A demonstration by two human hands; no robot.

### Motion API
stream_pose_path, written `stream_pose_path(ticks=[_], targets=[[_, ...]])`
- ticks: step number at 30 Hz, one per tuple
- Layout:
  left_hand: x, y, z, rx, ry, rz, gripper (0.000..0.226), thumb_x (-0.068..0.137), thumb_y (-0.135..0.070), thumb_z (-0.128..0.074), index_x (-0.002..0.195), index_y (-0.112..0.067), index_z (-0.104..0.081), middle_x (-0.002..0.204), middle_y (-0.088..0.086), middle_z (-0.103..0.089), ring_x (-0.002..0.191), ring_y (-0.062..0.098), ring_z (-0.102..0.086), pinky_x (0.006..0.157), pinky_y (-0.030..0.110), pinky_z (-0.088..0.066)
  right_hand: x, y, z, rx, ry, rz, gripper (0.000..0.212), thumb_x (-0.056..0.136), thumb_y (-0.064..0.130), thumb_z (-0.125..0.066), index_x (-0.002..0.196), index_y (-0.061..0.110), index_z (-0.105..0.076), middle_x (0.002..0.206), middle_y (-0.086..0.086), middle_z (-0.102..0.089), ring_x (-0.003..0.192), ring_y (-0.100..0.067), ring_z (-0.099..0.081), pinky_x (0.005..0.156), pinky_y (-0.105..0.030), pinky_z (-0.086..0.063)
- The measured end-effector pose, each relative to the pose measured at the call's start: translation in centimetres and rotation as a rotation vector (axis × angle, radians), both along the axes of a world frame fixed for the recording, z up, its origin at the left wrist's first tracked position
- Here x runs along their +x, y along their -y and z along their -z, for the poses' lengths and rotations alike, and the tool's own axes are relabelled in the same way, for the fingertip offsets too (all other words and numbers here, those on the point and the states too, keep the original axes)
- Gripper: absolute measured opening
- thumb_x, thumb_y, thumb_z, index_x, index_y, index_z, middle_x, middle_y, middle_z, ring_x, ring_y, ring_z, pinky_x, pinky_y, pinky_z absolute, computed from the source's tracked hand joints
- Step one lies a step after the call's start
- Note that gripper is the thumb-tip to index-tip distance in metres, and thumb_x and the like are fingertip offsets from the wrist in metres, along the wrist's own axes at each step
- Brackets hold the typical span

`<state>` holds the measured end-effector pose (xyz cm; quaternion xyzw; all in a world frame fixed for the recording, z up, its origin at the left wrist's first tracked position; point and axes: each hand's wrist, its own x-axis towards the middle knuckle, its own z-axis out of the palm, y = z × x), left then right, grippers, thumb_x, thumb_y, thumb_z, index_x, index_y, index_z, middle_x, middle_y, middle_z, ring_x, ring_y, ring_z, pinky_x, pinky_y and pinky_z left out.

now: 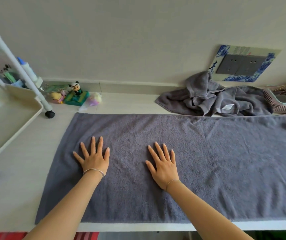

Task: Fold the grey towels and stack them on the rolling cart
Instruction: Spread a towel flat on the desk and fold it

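Grey towel (190, 153) lies under both hands' spread, flat fingers (93, 144), gripping nothing.

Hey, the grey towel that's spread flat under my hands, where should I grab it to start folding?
Probably the two corners of the spread towel at its left short edge, coming from the cart side. That edge lies flat and fully exposed, while the right end runs out of view. Your left hand is nearest.
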<state>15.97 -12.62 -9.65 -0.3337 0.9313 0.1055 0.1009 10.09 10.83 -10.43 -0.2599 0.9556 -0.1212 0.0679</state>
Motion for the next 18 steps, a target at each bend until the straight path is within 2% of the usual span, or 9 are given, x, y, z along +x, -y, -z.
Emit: stream_pose_path(ticks=[4, 6, 10, 12, 15, 18], targets=[[-0.3, -5.4, -0.3, 0.063, -0.148, 0.222, 0.07, 0.081, -0.061, 0.005, 0.147, -0.039, -0.002, 0.159, -0.007, -0.003, 0.146, 0.03, 0.004, 0.108, 0.062, 0.011, 1.6, 0.7, 0.1, -0.034, -0.006, 0.005, 0.072, 0.086, 0.065, 0.003, 0.149, 0.035, -0.014, 0.158, 0.007, -0.007, 0.147, -0.02, -0.002, 0.113, -0.036, 0.014], [-0.1, -7.6, 0.5, 0.066, -0.134, 0.291, 0.069, 0.077, -0.06, 0.01, 0.143, -0.042, 0.004, 0.158, -0.009, -0.002, 0.146, 0.028, 0.003, 0.107, 0.064, 0.009, 1.9, 0.2, 0.4, -0.041, 0.003, 0.001, 0.074, 0.084, 0.066, 0.008, 0.149, 0.035, -0.011, 0.158, 0.008, -0.005, 0.147, -0.017, 0.0, 0.113, -0.034, 0.014], [-0.1, -7.4, 1.2, 0.01, -0.077, 0.29, 0.063, 0.074, -0.058, 0.02, 0.135, -0.045, 0.023, 0.157, -0.011, 0.013, 0.145, 0.026, 0.013, 0.108, 0.063, 0.011, 1.4, -4.7, 0.6, -0.013, -0.029, 0.072, 0.067, 0.087, 0.066, 0.005, 0.148, 0.04, -0.007, 0.157, 0.013, -0.002, 0.145, -0.01, 0.003, 0.116, -0.033, 0.011], [-0.2, -7.5, 1.0, -0.02, -0.057, 0.296, 0.054, 0.084, -0.058, 0.012, 0.134, -0.044, 0.026, 0.157, -0.011, 0.015, 0.145, 0.026, 0.015, 0.108, 0.063, 0.01, 1.0, -8.3, 0.4, 0.019, -0.029, 0.137, 0.067, 0.085, 0.067, 0.009, 0.147, 0.042, -0.003, 0.156, 0.015, 0.004, 0.145, -0.01, 0.007, 0.117, -0.033, 0.011], [-0.4, -8.0, 0.5, -0.03, -0.001, 0.276, 0.052, 0.099, -0.044, -0.008, 0.139, -0.038, 0.024, 0.157, -0.008, 0.016, 0.144, 0.028, 0.015, 0.111, 0.063, 0.006, 0.5, -12.3, -0.1, 0.028, 0.003, 0.208, 0.08, 0.077, 0.071, 0.018, 0.148, 0.04, -0.002, 0.157, 0.014, 0.005, 0.142, -0.006, 0.014, 0.116, -0.031, 0.014], [-1.3, -11.0, -0.9, 0.002, 0.009, 0.198, 0.053, 0.101, -0.036, -0.01, 0.149, -0.026, 0.01, 0.158, -0.001, 0.014, 0.144, 0.03, 0.015, 0.113, 0.059, 0.007, 0.0, -14.0, -1.2, -0.061, 0.021, 0.237, 0.076, 0.083, 0.066, 0.007, 0.149, 0.035, -0.014, 0.158, 0.011, -0.002, 0.142, -0.004, 0.011, 0.114, -0.027, 0.017]])
